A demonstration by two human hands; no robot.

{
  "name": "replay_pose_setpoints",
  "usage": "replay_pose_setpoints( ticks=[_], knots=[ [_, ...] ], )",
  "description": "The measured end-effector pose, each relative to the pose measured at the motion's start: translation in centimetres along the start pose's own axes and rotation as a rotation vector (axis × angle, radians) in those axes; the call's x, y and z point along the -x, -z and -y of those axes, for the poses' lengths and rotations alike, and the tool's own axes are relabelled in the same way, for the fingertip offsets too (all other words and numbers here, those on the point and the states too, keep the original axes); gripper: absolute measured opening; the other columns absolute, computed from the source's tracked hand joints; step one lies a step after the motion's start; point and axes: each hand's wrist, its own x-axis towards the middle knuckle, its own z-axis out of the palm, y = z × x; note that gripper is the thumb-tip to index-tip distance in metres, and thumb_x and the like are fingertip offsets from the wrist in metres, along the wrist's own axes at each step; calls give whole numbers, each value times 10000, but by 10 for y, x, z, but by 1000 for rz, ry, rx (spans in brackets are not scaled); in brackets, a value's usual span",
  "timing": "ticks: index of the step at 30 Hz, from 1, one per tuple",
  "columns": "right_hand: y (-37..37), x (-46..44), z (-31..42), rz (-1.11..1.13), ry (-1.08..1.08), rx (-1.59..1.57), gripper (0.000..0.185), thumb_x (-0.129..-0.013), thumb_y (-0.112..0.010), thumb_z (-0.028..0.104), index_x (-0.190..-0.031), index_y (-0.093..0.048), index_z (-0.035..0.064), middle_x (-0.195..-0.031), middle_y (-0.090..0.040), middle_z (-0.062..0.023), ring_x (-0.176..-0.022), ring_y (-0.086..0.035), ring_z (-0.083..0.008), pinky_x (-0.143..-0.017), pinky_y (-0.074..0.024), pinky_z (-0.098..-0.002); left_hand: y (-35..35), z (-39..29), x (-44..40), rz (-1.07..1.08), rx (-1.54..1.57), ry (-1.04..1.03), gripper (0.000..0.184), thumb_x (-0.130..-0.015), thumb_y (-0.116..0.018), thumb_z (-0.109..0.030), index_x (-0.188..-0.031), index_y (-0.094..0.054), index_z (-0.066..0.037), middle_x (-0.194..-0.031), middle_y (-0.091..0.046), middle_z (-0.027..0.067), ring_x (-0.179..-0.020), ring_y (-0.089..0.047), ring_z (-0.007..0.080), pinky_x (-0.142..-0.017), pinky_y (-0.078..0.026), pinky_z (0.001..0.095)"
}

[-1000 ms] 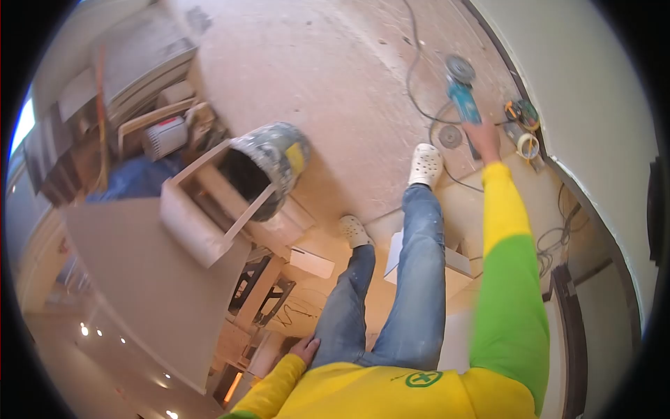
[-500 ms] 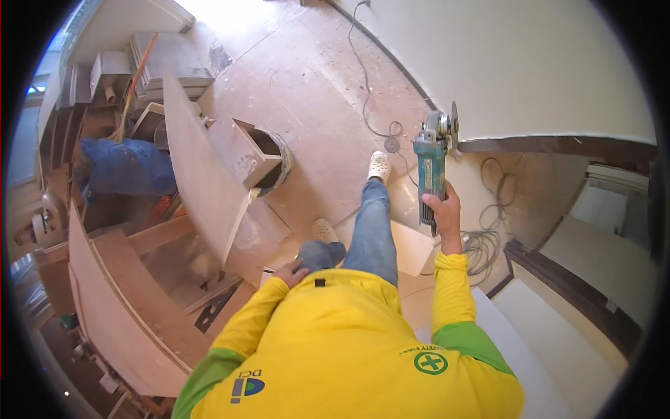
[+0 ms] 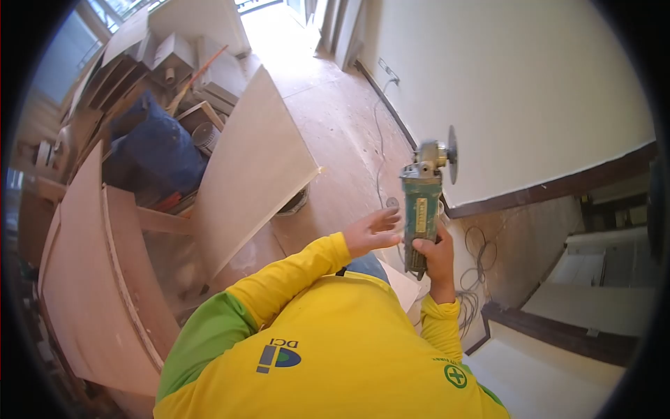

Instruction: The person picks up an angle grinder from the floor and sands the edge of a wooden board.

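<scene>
A teal angle grinder (image 3: 421,209) stands upright in front of my chest, its disc (image 3: 453,155) at the upper right. My right hand (image 3: 437,255) is wrapped round the lower part of its body, thumb across the front. Just left of the grinder is my left hand (image 3: 373,230), fingers apart and holding nothing, with a small gap between it and the tool. A grey cord (image 3: 380,153) runs along the floor beyond my hands.
A large pale board (image 3: 258,160) leans at the left, partly hiding a bucket (image 3: 294,202). Behind it lie a blue bag (image 3: 157,153) and stacked boxes. Curved panels (image 3: 77,279) fill the lower left. Coiled cable (image 3: 474,279) lies right of the grinder, below a white wall (image 3: 516,91).
The grinder has been lifted from the floor to chest height in my right hand. My left hand has moved from my thigh towards the grinder, and the view has tilted up.
</scene>
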Motion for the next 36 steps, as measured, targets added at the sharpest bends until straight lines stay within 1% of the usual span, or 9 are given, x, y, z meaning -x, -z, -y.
replay_pose_setpoints(
  ticks=[3, 7, 10, 20, 22, 23, 26, 33, 36],
  knots=[
    [-20, -5, -3, 119, -13, 34, 521, -774, -823, 192, -1239, -664, 19, -1058, -705, -25, -926, -642, -115, -835, -522, -279, -15, -20, -7, 87, 236, -164, 733, -943, -754, -339, -1525, -422, -42, -1430, -561, 130, -1296, -546, 236, -1107, -434, 394],
    [-29, -29, -2, 259, -7, 42, 712, -751, -861, 226, -1362, -560, 17, -1128, -670, -55, -996, -636, -139, -880, -525, -304, -18, -33, -18, -173, 372, -186, 638, -892, -800, -231, -1423, -509, -31, -1305, -610, 77, -1170, -601, 190, -1040, -477, 358],
    [-36, -37, 19, 313, 189, 460, 1107, -720, -900, 202, -1592, -236, 42, -1415, -556, -234, -1236, -622, -359, -988, -523, -414, -18, -44, -25, -360, 399, -262, 588, -886, -796, -221, -1374, -534, -24, -1235, -626, 69, -1125, -614, 183, -1005, -496, 352],
    [-34, -81, 5, 196, 369, 450, 961, -721, -831, 119, -1539, -330, 49, -1395, -573, -253, -1265, -600, -398, -983, -526, -427, -23, -72, -52, -480, 252, -394, 529, -888, -811, -223, -1312, -533, -70, -1189, -625, 41, -1113, -600, 151, -994, -502, 339],
    [-33, -86, 23, 249, 111, 356, 921, -722, -819, 115, -1519, -362, 54, -1368, -595, -210, -1238, -625, -349, -969, -533, -412, -17, -79, -53, -506, 147, -280, 689, -859, -839, -210, -1410, -458, -51, -1285, -592, 73, -1198, -576, 181, -1065, -469, 363],
    [-33, -91, 26, 249, 111, 352, 921, -722, -819, 115, -1519, -362, 54, -1368, -595, -210, -1238, -625, -349, -969, -533, -412, -12, -84, -51, -507, 144, -277, 689, -859, -839, -210, -1410, -458, -51, -1285, -592, 73, -1198, -576, 181, -1065, -469, 363],
    [-30, -111, 32, 260, 313, 273, 899, -727, -808, 96, -1515, -377, 56, -1292, -630, -148, -1104, -679, -294, -924, -552, -397, 5, -107, -40, -225, -311, -396, 1163, -778, -890, -249, -1606, -119, 23, -1513, -432, 179, -1399, -452, 284, -1194, -344, 441],
    [-72, -149, 76, 256, -111, -376, 583, -784, -765, 66, -1292, -479, 44, -994, -617, -93, -779, -680, -202, -674, -593, -318, 36, -128, -31, -192, -968, -314, 1186, -722, -917, -309, -1575, -190, 78, -1503, -426, 309, -1404, -444, 435, -1203, -331, 455],
    [-86, -171, 83, 275, -178, -407, 594, -791, -758, 61, -1307, -464, 36, -1019, -615, -96, -784, -683, -212, -684, -597, -329, 64, -116, -47, -359, -1047, -605, 1058, -724, -921, -355, -1500, -354, 89, -1447, -497, 315, -1330, -525, 447, -1175, -378, 492]
  ],
)
